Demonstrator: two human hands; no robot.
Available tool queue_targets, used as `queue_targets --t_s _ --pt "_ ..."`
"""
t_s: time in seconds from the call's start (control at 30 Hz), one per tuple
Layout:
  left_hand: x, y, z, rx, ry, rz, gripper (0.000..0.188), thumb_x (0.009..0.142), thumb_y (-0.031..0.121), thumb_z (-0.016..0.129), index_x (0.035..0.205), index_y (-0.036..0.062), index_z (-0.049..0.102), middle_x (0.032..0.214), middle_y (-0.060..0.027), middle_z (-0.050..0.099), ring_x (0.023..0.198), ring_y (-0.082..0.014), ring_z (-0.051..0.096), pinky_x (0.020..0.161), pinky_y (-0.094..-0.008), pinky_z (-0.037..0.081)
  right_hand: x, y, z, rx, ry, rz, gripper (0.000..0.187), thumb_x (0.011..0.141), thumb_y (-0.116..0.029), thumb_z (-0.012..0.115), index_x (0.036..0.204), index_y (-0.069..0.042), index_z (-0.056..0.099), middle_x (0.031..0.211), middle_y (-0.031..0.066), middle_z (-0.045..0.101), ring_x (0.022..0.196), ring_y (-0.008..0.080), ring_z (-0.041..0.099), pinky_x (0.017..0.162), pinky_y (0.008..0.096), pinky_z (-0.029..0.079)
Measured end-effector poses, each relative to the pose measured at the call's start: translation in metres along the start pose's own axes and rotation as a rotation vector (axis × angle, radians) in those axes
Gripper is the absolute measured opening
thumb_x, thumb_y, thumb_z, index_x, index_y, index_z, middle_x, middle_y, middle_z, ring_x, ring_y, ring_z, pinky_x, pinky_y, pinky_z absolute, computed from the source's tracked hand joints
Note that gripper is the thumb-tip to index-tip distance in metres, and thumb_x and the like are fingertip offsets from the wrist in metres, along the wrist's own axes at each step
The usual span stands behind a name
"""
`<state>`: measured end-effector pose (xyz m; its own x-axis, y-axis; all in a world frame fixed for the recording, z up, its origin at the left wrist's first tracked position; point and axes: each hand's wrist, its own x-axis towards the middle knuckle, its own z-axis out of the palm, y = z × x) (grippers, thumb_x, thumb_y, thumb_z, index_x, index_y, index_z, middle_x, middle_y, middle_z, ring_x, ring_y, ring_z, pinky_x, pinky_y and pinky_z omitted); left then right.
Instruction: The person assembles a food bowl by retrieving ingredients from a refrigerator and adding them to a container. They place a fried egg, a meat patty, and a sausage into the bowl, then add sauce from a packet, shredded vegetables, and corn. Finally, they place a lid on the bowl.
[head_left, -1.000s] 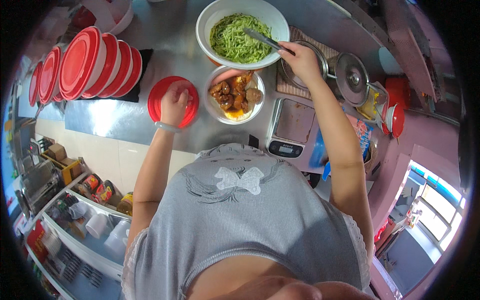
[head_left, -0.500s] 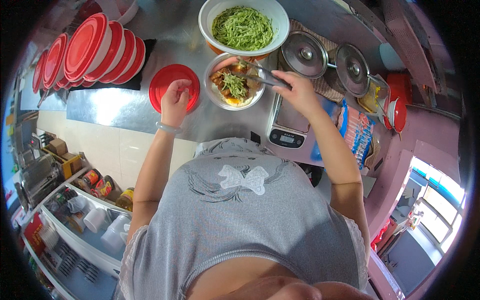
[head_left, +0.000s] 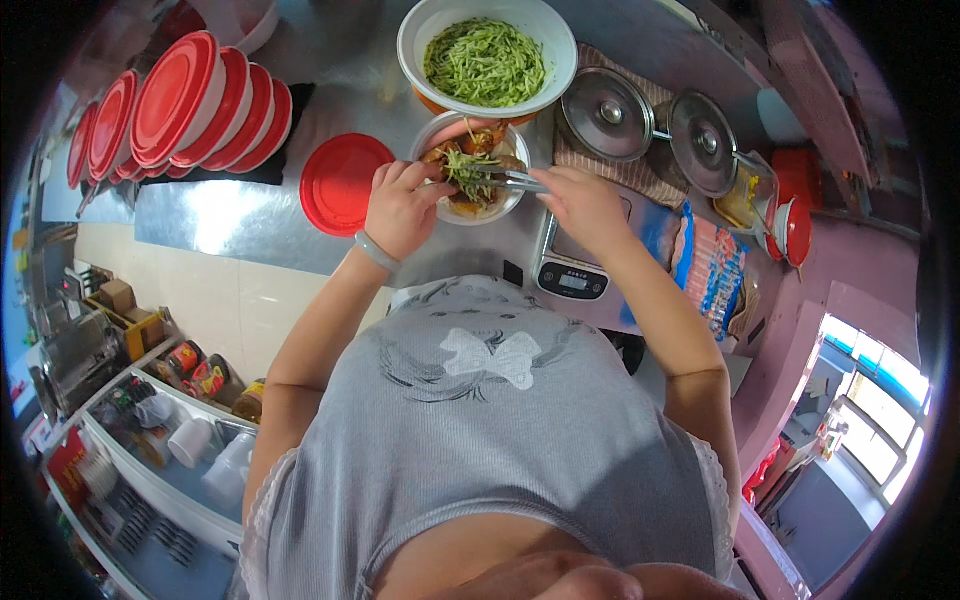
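Observation:
A white round bowl (head_left: 513, 205) of food stands on the steel counter, with brown meat pieces, a pink sausage (head_left: 462, 129) and shredded green cucumber (head_left: 466, 172) on top. My left hand (head_left: 402, 208) is at its left rim, fingers curled over the edge; the fingertips are partly hidden. In my right hand (head_left: 590, 210) are metal tongs (head_left: 512, 180), held from the right, their tips in the cucumber shreds. Just behind is a large white basin (head_left: 408, 62) of shredded cucumber (head_left: 485, 62). A round red lid (head_left: 345, 182) lies left of the bowl.
Several red-lidded white bowls (head_left: 178, 98) are stacked at the left. On the right are two metal pot lids (head_left: 606, 114), a digital kitchen scale (head_left: 573, 281) and a plastic pack of sausages (head_left: 712, 268). Below the left counter sits an open drawer-like cabinet (head_left: 175, 440) with cups and bottles.
My left hand has moved right, from above the red lid to the bowl's rim. The tongs have come down and nearer, into the cucumber shreds on the food.

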<state>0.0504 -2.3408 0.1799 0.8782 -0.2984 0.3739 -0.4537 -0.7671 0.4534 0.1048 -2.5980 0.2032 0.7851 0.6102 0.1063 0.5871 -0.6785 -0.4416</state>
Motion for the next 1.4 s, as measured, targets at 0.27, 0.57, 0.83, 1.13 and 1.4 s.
queue_targets --t_s 0.27,0.57,0.83,1.13,1.4 --pt "-0.006 -0.005 0.002 0.012 -0.054 -0.005 0.032 0.059 0.003 0.055 0.088 0.0145 0.063 0.09 -0.0024 0.054 0.086 -0.0236 0.049 0.079 -0.0378 0.035 0.004 0.0 -0.007 -0.043 0.028 0.045 0.028 0.072 -0.013 0.059 0.1 -0.011 0.058 0.086 0.006 0.058 0.078 0.0251 0.056 0.064 0.0344 0.046" --pt "0.007 0.001 -0.001 0.042 -0.11 0.034 0.035 0.06 0.007 0.057 0.094 0.0164 0.062 0.097 -0.0029 0.052 0.09 -0.0226 0.046 0.081 -0.0399 0.032 0.014 -0.002 -0.025 -0.055 0.048 0.068 0.03 0.074 -0.016 0.059 0.103 -0.01 0.058 0.093 0.0096 0.058 0.083 0.0275 0.056 0.073 0.0363 0.045" --pt "0.001 -0.021 0.007 -0.175 0.192 -0.283 0.04 0.062 -0.001 0.053 0.1 0.0093 0.058 0.099 -0.011 0.051 0.093 -0.0298 0.046 0.081 -0.0383 0.037 0.118 0.044 -0.015 -0.15 0.021 0.264 0.048 0.071 -0.024 0.062 0.114 -0.006 0.05 0.095 0.0172 0.057 0.09 0.0313 0.055 0.076 0.0385 0.044" --pt "-0.034 -0.043 0.047 -1.224 -0.057 -1.238 0.025 0.085 0.013 0.044 0.109 0.0053 0.043 0.089 -0.0082 0.057 0.069 -0.0163 0.059 0.06 -0.0294 0.05 0.083 0.016 -0.015 0.031 0.105 0.23 0.048 0.073 -0.022 0.057 0.118 -0.009 0.046 0.11 0.0169 0.051 0.099 0.0314 0.051 0.082 0.0376 0.043" --pt "-0.048 -0.032 0.046 -1.122 -0.096 -1.151 0.016 0.08 0.011 0.048 0.095 0.0063 0.049 0.082 -0.0056 0.059 0.064 -0.0137 0.058 0.051 -0.0225 0.047 -0.149 0.06 0.025 0.1 0.209 0.914 0.036 0.074 -0.023 0.059 0.105 -0.005 0.054 0.1 0.016 0.056 0.093 0.0297 0.054 0.08 0.0346 0.044"
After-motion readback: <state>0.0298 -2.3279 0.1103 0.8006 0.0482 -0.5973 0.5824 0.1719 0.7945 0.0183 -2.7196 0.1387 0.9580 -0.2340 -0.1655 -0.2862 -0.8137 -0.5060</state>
